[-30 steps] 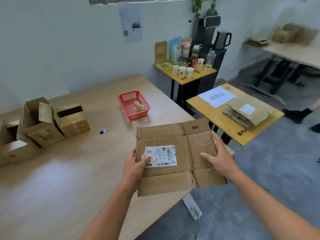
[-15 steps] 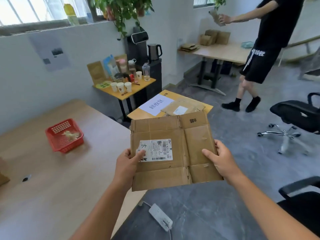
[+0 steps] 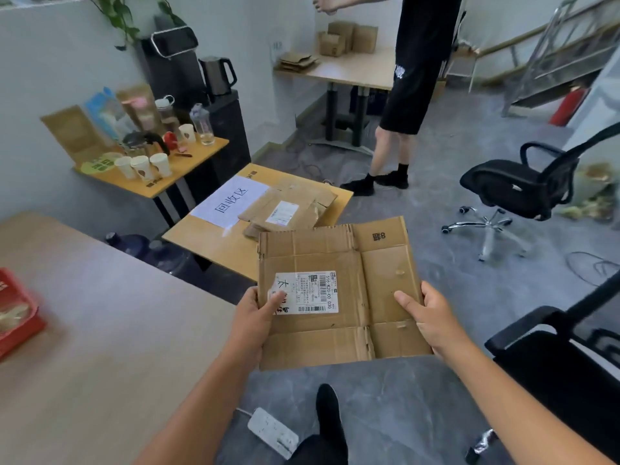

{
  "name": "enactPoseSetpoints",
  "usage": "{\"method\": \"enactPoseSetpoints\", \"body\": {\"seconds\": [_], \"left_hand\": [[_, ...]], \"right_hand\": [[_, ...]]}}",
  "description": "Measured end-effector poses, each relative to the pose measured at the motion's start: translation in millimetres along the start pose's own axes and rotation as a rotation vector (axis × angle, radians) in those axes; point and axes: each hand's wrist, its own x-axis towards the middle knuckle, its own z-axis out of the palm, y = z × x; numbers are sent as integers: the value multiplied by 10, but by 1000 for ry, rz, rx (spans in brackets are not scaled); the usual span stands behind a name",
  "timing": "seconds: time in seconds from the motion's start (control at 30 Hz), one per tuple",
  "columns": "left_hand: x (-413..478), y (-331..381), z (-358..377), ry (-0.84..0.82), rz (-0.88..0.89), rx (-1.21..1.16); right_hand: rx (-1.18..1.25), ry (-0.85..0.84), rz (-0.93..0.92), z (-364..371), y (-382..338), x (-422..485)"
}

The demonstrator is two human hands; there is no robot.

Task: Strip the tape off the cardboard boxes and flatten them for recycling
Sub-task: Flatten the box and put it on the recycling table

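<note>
We hold the flattened box point(image 3: 335, 330) out in front of us, above the floor and just short of the small yellow tabletop point(image 3: 201, 236). Our left hand point(image 3: 250, 322) pinches its left edge, with the thumb lying on the shipping label point(image 3: 307, 292). Our right hand point(image 3: 436, 318) pinches the right edge the same way. On each side only the thumb shows on top. The other fingers point(image 3: 406, 298) are tucked beneath the cardboard, so we cannot tell how they lie.

We judge the step in hand to be delivery: this box looks stripped and pressed flat, and the pile of flattened boxes point(image 3: 288, 209) beside the white sheet point(image 3: 231, 201) is the likely place for it.

To do it well, we should:
- Carry the cardboard level and bring it in low over the pile.
- Square its edges with the ones below.
- Let go with both hands at once so it does not skew.
- Set it down rather than toss it, since a loose flap may spring up.

Underfoot, the power strip point(image 3: 273, 432) and its cord lie close to our step and could trip us. The office chair point(image 3: 523, 186) and the other person point(image 3: 416, 78) stand well apart from our path.
</note>
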Motion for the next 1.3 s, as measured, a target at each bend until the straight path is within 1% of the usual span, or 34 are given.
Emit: {"method": "enactPoseSetpoints", "body": {"seconds": [0.13,0.23,0.33,0.43,0.57,0.67,0.77,0.9,1.03,1.2,1.23,1.3], "left_hand": [[647,-237,335,36,-50,-18],[1140,-326,511,90,-81,-23],[1515,-269,613,200,-87,5],[1845,-137,712,304,-56,62],[2215,35,785,415,-55,99],[2526,171,733,468,-61,92],[2810,182,718,509,-103,24],[3158,176,837,612,-152,-14],[3457,353,997,713,-213,-27],[3821,379,1126,852,-311,102],[3903,356,1138,894,-335,161],[4050,276,1160,974,-421,360]], "right_hand": [[-74,6,19,-54,41,731],[-131,-35,37,-6,-34,1384],[-202,-92,55,110,-204,1956],[-289,-129,21,278,-394,2479],[-283,-171,32,538,-630,2979],[-263,-243,57,701,-796,3398],[-285,-326,68,831,-892,3916],[-345,-479,54,1076,-863,4683],[-433,-598,8,1395,-820,5411],[-604,-749,-70,1779,-656,6130],[-656,-776,-86,1852,-608,6238],[-836,-830,-112,1983,-480,6401]]}}
